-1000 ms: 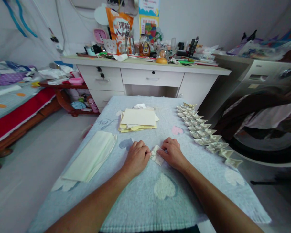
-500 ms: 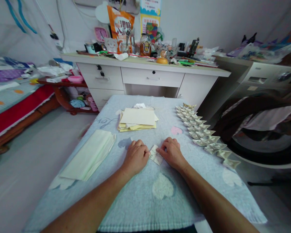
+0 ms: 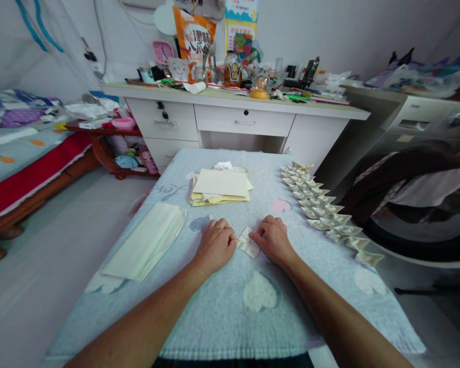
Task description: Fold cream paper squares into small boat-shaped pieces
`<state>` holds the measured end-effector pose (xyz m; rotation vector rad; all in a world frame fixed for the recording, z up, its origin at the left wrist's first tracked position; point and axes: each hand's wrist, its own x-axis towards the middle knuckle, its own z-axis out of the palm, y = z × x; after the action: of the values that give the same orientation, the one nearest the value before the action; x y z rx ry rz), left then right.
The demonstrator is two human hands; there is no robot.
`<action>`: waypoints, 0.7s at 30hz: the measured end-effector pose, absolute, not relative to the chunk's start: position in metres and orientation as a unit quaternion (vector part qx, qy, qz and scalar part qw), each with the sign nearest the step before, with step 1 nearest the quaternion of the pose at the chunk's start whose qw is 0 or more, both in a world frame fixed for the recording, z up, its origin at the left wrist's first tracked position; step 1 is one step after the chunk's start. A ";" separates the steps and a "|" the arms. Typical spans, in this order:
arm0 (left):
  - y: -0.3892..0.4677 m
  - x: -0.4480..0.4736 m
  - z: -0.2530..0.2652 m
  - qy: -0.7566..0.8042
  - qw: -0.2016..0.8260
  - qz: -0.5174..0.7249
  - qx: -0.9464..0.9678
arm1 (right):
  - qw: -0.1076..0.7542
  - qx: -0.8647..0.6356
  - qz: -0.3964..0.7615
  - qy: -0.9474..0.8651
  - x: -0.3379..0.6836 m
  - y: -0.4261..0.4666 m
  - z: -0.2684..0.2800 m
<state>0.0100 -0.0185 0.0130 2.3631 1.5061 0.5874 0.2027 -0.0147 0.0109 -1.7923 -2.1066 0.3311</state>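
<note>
A small folded paper (image 3: 248,244) with faint print lies flat on the blue cloth, turned like a diamond. At its left corner, the fingers of my left hand (image 3: 217,240) are closed in a pinch. The bent thumb and fingertips of my right hand (image 3: 273,236) hold its right edge. Beyond my hands is a stack of cream and yellow paper sheets (image 3: 220,183). Long pale green folded sheets (image 3: 144,241) lie to the left. On the right, several boat-shaped folded papers (image 3: 317,200) form a slanting row toward the far side.
The cloth-covered table (image 3: 214,319) has a heart pattern. Behind it stands a white desk (image 3: 245,118) crowded with a jar (image 3: 233,70), an orange bag (image 3: 194,43) and small items. A washing machine (image 3: 421,120) is at the right, a bed (image 3: 23,168) at the left.
The whole view has shifted slightly. Both hands remain at the folded paper, with my right fingers a little farther toward its edge and more of its surface showing.
</note>
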 end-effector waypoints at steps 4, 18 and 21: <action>-0.019 0.008 0.013 0.524 0.142 0.195 0.817 | 0.161 -0.643 0.118 -0.739 0.201 -0.016 0.014; -0.018 0.012 0.012 0.539 0.158 0.193 0.805 | 0.157 -0.651 0.117 -0.734 0.200 -0.017 0.017; -0.019 0.014 0.011 0.554 0.147 0.184 0.799 | 0.158 -0.651 0.118 -0.733 0.200 -0.016 0.016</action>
<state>0.0141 -0.0193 0.0109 2.2980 1.5934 0.5287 0.1997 -0.0160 0.0162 -1.8629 -2.0963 0.3375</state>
